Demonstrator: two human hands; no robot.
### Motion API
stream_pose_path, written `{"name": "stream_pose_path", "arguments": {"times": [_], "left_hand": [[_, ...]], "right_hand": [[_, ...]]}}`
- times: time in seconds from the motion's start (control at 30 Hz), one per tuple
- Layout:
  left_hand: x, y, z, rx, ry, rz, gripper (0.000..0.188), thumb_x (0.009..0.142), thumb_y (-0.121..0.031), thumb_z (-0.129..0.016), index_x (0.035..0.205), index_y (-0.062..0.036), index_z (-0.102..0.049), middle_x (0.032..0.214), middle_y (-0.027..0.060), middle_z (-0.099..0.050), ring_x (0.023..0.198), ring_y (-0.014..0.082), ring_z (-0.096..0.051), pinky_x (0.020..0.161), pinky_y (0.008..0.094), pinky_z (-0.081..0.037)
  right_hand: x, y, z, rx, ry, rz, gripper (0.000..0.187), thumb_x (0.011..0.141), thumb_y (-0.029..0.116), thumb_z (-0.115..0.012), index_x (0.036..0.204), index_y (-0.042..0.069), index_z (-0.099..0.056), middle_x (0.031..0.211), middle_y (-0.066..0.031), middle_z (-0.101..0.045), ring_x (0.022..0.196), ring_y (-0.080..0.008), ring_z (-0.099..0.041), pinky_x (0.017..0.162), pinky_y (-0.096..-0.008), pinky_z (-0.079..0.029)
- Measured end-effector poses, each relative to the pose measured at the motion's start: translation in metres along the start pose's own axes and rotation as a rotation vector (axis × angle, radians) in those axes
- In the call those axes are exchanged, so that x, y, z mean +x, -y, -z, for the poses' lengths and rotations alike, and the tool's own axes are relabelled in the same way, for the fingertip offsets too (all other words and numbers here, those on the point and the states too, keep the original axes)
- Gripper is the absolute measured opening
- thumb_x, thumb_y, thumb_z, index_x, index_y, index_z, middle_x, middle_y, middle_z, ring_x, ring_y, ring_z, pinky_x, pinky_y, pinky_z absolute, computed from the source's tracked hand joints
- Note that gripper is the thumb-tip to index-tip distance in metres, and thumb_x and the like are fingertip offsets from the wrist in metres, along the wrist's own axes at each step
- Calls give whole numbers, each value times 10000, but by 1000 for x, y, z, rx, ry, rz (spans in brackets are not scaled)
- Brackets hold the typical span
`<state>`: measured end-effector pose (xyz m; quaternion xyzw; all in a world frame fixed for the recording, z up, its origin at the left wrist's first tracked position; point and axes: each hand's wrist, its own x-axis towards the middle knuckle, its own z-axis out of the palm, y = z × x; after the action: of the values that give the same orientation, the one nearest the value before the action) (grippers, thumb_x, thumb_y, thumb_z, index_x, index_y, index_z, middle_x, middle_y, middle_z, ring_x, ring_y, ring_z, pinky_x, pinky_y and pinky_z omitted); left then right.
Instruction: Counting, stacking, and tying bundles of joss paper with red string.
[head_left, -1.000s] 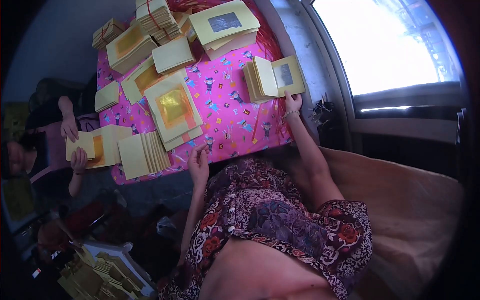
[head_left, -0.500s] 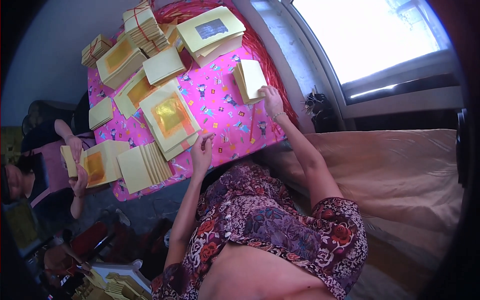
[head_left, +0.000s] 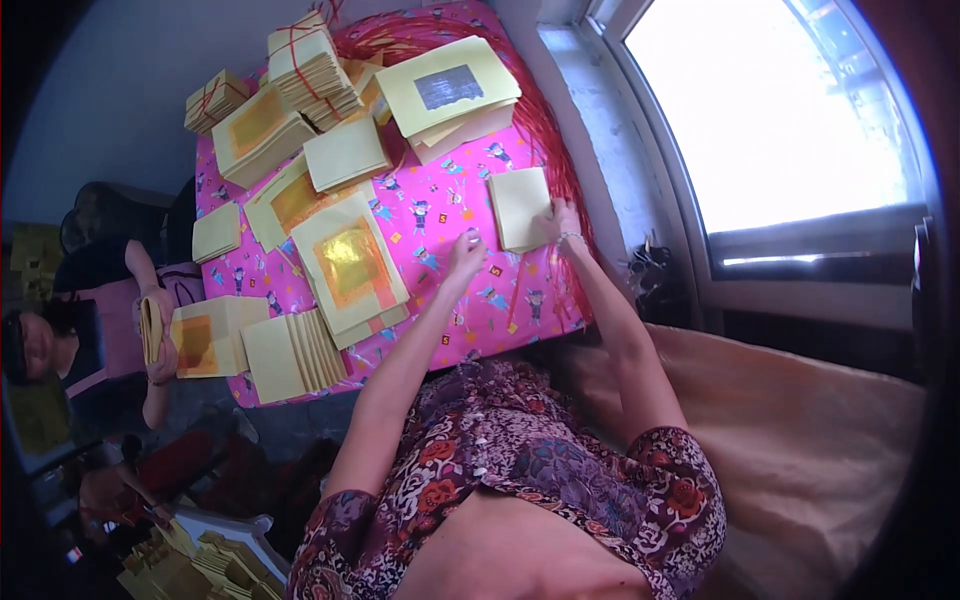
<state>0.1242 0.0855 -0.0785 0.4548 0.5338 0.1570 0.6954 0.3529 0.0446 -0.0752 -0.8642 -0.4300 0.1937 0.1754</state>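
A small stack of pale yellow paper sheets (head_left: pixel 520 205) lies on the pink patterned tablecloth (head_left: pixel 455 300), near the table's right side. At its right edge is my right hand (head_left: pixel 564 222), its thumb against the sheets and its fingers bent round the side. Just left of the stack, my left hand (head_left: pixel 467 254) hovers with curled fingers, apart from the paper. Whatever those fingers hold, if anything, is too small to make out. Left of that hand lies a pile of larger yellow sheets (head_left: pixel 372 228) with a shiny gold-orange square (head_left: pixel 342 260) on top.
Bundles tied with red strips (head_left: pixel 312 65) and a thick paper pile with a silver square (head_left: pixel 448 88) stand at the back. Red strips (head_left: pixel 550 130) run along the right edge. Fanned sheets (head_left: pixel 290 355) lie front left. A co-worker (head_left: pixel 110 330) handles paper at the left.
My right hand has gone from the stack's lower corner to its right edge, and the stack's lifted top sheets now lie flat. My left hand has moved right and farther out, toward the stack.
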Motion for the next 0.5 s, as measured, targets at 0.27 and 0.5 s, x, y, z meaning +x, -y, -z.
{"name": "stream_pose_path", "arguments": {"times": [0.27, 0.5], "left_hand": [[25, 1, -26, -19, 116, 195, 528, 901, -294, -520, 1325, -53, -319, 1243, 158, -459, 1028, 271, -541, 826, 425, -470], [34, 6, -26, -209, 160, 159, 502, 860, -310, -538, 1278, -75, -391, 1159, 100, -517, 1000, 227, -533, 732, 394, -481]], "right_hand": [[17, 15, 4, -206, 219, -205, 642, 639, 315, -748, 1133, 19, -465, 1171, -207, -506, 1093, -374, -504, 915, -430, -437], [8, 44, 1, -260, 148, -205, 657, 608, 245, -750, 1133, 35, -414, 1177, -195, -453, 1108, -369, -473, 877, -470, -444]]}}
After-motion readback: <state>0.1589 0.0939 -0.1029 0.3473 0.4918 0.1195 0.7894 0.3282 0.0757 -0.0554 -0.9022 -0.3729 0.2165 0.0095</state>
